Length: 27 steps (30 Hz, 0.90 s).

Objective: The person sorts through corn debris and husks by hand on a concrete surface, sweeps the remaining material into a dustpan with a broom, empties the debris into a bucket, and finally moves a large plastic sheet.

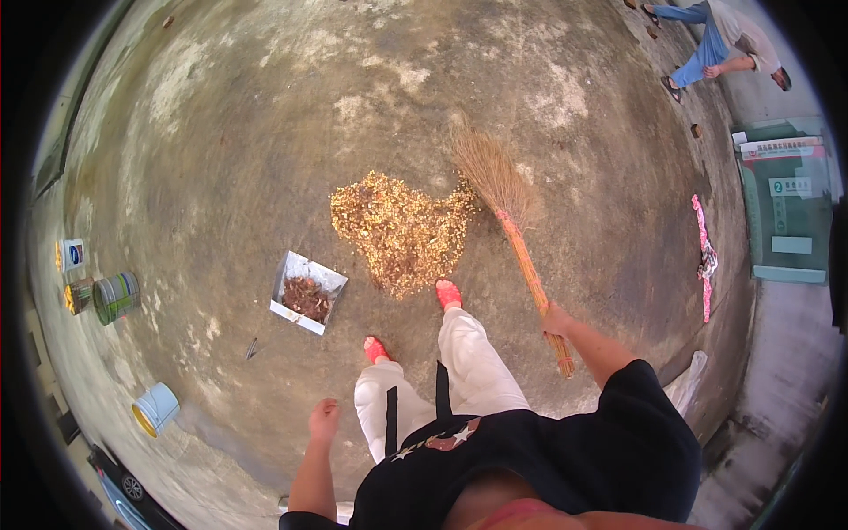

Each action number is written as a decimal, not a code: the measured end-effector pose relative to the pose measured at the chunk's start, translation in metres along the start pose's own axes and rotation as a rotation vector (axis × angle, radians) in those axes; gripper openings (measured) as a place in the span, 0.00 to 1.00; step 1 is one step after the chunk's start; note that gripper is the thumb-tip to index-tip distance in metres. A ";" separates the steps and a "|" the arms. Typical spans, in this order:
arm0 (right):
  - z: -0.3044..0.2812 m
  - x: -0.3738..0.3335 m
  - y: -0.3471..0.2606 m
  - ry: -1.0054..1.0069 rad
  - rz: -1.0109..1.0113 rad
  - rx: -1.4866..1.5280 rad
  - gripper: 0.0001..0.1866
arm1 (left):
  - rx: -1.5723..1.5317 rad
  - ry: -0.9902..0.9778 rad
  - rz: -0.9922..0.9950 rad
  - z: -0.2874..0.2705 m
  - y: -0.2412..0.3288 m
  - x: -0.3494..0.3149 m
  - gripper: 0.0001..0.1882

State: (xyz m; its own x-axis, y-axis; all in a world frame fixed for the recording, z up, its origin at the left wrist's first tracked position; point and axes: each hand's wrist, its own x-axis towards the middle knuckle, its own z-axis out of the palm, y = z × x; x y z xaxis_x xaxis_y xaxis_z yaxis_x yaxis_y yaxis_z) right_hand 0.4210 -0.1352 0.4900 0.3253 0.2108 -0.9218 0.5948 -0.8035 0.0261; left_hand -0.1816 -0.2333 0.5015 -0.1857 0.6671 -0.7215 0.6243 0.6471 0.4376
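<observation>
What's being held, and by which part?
The right hand holds the broom by its handle, near the end away from the bristles; the left hand holds nothing.

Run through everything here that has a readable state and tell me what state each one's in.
Grain pile: loose, spread on the floor, yellow mixed with brown.
Broom: slanted, bristles at the pile's right edge.
Right hand: closed around the broom handle.
Left hand: holding nothing that shows.
White dustpan: open-topped, partly filled with brown debris.
Blue bucket: yellow showing at its mouth, contents unclear.
Red shoes: worn.
Concrete floor: stained, patchy.
</observation>
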 end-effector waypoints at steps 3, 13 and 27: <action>0.068 -0.044 -0.035 -0.149 0.024 0.174 0.25 | -0.056 -0.003 -0.116 -0.031 -0.006 -0.008 0.11; 0.201 -0.191 -0.086 -0.367 -0.054 0.593 0.24 | 0.156 0.219 0.326 -0.171 -0.038 0.092 0.08; 0.288 -0.394 -0.060 -0.091 0.118 0.772 0.26 | 0.497 0.005 0.266 -0.207 -0.051 0.152 0.33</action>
State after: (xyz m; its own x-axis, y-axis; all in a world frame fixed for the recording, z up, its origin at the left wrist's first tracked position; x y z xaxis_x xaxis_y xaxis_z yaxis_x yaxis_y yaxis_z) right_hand 0.0459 -0.3306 0.7404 0.2734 0.0808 -0.9585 -0.1296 -0.9843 -0.1200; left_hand -0.3989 -0.0887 0.4812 0.0238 0.7859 -0.6179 0.9323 0.2056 0.2974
